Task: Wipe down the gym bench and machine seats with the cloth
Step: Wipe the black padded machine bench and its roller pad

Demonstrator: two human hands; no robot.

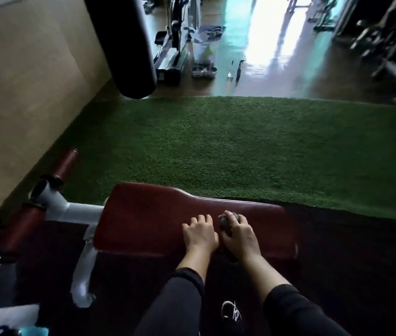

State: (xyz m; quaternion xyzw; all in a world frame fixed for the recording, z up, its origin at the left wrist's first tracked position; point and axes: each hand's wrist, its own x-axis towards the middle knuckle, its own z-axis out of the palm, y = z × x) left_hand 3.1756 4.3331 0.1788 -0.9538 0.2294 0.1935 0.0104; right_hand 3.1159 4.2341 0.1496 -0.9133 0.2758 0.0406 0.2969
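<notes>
A dark red padded gym bench [155, 214] is seen from above, its pad carried on a white metal frame [75, 210] with two red roller pads [65, 163] at the left end. Both hands are placed side by side on the near half of the worktop. The left hand [200, 232] is laid palm down on the pad, its fingers [200, 219] slightly bent and spread, with nothing held. The right hand [236, 232] is set just beside it, and a small crumpled brownish cloth [224, 224] is gripped under it, the fingers curled over the cloth and pressing it against the pad; only part of the cloth is shown between the two hands. Dark sleeves [182, 299] are worn on both forearms. Beyond the bench, green artificial turf [216, 146] is spread across the floor, and a black punching bag [124, 44] is hung at the upper left. Blurred gym machines [177, 44] are visible further back on a shiny floor.
</notes>
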